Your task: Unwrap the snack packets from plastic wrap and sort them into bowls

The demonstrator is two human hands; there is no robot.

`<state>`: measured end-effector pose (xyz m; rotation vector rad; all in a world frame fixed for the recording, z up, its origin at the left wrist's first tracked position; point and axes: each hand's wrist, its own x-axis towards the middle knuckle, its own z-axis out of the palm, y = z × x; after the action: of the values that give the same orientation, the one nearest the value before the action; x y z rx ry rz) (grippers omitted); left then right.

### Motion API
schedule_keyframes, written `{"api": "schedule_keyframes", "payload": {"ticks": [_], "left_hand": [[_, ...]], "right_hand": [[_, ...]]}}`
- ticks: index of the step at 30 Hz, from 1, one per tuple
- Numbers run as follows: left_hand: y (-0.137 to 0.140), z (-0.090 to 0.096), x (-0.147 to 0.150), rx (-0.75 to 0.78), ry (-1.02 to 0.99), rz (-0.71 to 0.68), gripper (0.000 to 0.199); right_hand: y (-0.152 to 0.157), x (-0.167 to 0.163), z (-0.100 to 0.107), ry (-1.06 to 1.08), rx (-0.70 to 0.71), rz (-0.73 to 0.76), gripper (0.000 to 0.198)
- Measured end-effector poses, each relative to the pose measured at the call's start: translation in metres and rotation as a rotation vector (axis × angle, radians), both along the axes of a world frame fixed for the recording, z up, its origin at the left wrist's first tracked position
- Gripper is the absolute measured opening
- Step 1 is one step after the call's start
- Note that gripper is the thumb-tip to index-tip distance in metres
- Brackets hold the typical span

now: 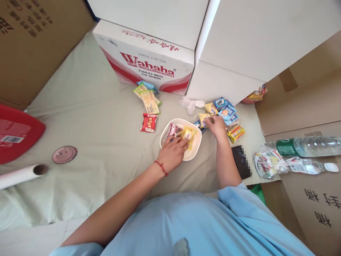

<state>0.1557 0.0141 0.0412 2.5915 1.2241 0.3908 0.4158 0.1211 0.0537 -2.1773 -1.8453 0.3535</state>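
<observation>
White cartons (234, 39) wall off the far edge of the cloth-covered table (90, 142), and a Wahaha box (149, 60) stands along that edge. Toward the far right corner, a pinkish container (247, 101) shows from behind a carton, shiny wrappers (257, 95) in it. Nearer the table's right edge than its left, a cream bowl (195, 147) sits flat. I have the left hand (172, 153) over the bowl's near-left rim, fingers spread on the contents; I cannot tell whether they grip anything. My right hand (217, 125) is just beyond the right rim, fingertips closed on a yellow snack packet (204, 120), with blue packets (227, 113) piled loosely beside it. Inside the bowl, a dark red packet (172, 129) leans at the left and yellow wrappers (188, 133) fill the right. I would pinch only the wrapper's edge, so nothing crushes, and keep the left palm light lest the bowl tip.
</observation>
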Motion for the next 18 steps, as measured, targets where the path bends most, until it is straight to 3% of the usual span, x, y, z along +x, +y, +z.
{"api": "schedule_keyframes", "payload": {"ticks": [7,10,12,14,16,18], "left_hand": [[0.000,0.001,0.001,-0.015,-0.034,-0.001,0.040],[-0.001,0.000,0.002,-0.048,-0.055,0.008,0.039],[0.001,0.002,0.001,-0.088,-0.080,0.009,0.039],[0.005,0.005,-0.003,-0.128,-0.158,-0.002,0.039],[0.010,0.010,-0.012,-0.143,-0.318,0.005,0.038],[0.015,0.014,-0.025,-0.125,-0.505,0.115,0.034]], "right_hand": [[-0.027,-0.009,-0.001,0.293,0.214,-0.047,0.049],[-0.043,-0.001,0.009,0.536,0.342,-0.144,0.054],[-0.057,0.003,0.021,0.744,0.355,-0.170,0.057],[-0.073,-0.002,0.034,0.930,0.250,-0.118,0.055],[-0.088,-0.015,0.043,1.045,0.051,-0.002,0.052],[-0.098,-0.036,0.046,1.079,-0.163,0.146,0.049]]}}
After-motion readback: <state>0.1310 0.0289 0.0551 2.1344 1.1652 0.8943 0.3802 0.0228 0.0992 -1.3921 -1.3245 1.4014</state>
